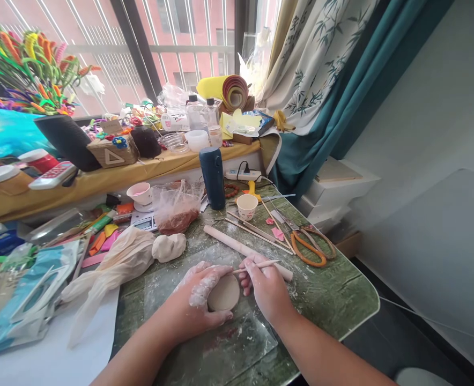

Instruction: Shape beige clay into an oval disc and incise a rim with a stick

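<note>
My left hand (199, 300), dusted with white powder, curls around a flat round disc of beige clay (223, 293) on the green table. My right hand (263, 284) sits just right of the disc, fingers closed on a thin wooden stick (261, 264) that points up and to the right. A pale rolling pin (241, 247) lies diagonally just beyond both hands. To the upper left of my left hand rests a lump of white clay (168, 246).
Orange-handled scissors (311, 244), thin tools and pink scraps lie at the right. A paper cup (247, 206), a dark blue bottle (213, 178), a plastic bag of reddish material (176, 212) and a crumpled white bag (112, 265) stand behind. The table edge (357, 321) curves near right.
</note>
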`<state>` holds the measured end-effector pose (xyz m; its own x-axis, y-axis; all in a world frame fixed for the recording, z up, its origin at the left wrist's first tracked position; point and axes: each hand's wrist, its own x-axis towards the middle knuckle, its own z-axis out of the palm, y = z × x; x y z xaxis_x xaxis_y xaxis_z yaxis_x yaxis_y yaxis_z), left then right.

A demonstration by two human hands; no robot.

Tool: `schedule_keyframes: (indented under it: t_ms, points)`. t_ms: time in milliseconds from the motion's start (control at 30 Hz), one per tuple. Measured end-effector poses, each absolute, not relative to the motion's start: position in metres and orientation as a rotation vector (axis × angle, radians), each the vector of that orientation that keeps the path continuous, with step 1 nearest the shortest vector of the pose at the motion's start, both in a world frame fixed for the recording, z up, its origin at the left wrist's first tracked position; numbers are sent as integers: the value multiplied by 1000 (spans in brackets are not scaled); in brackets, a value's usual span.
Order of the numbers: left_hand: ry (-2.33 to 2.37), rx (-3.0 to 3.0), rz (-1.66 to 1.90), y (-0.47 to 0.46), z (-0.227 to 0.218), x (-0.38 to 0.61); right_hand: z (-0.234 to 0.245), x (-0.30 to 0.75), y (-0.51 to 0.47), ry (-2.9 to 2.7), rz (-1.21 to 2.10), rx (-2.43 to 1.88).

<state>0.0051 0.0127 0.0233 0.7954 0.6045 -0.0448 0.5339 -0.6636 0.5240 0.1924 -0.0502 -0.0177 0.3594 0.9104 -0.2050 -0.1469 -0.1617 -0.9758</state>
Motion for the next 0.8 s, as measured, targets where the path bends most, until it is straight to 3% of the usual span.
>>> schedule_keyframes:
  t_ms: [233, 800]
  points:
    - [1048, 2427, 187, 1, 22, 13, -17, 194, -50, -738, 1122, -1396]
    - [965, 2416, 168, 9, 17, -1, -16, 194, -50, -696, 1127, -1390]
